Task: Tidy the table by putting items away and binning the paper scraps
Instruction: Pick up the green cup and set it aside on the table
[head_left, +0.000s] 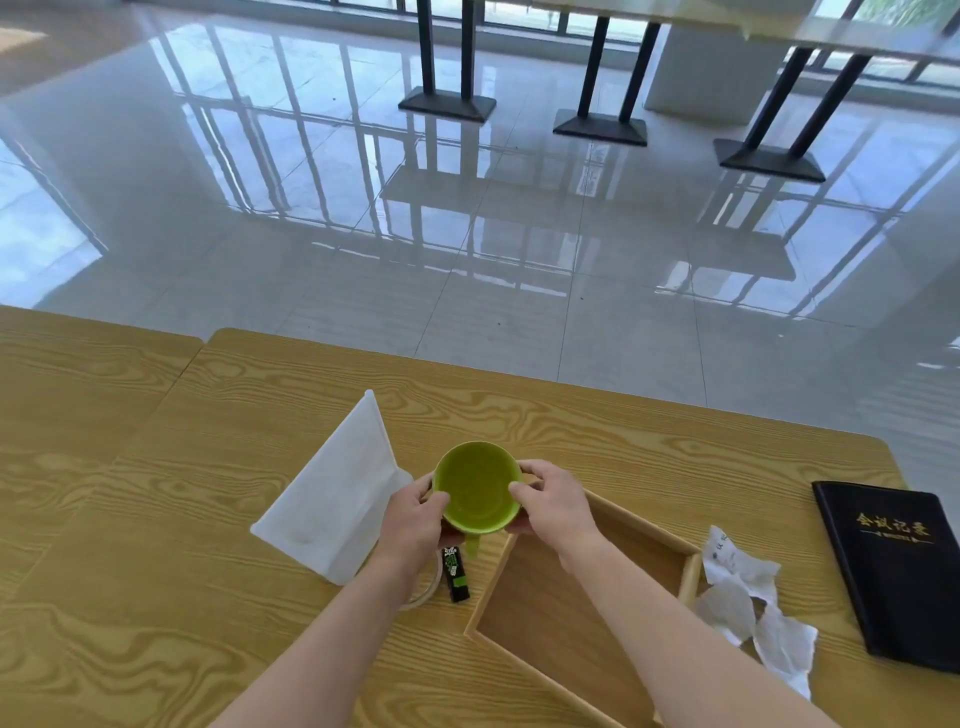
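Note:
A green cup (477, 493) is held above the wooden table (649, 431), just left of the far corner of a shallow wooden tray (691, 569). My left hand (413, 525) grips its left side and my right hand (553, 504) grips its right rim. The cup looks empty. Crumpled white paper scraps (753, 608) lie right of the tray. A small black and green packet (455, 574) and a roll of clear tape (431, 584) lie under my left wrist, the tape partly hidden.
A white folded pouch (337, 499) stands left of the cup. A black notebook with gold lettering (893, 566) lies at the table's right edge. A second table (78, 374) adjoins on the left. Beyond is glossy tiled floor with table legs.

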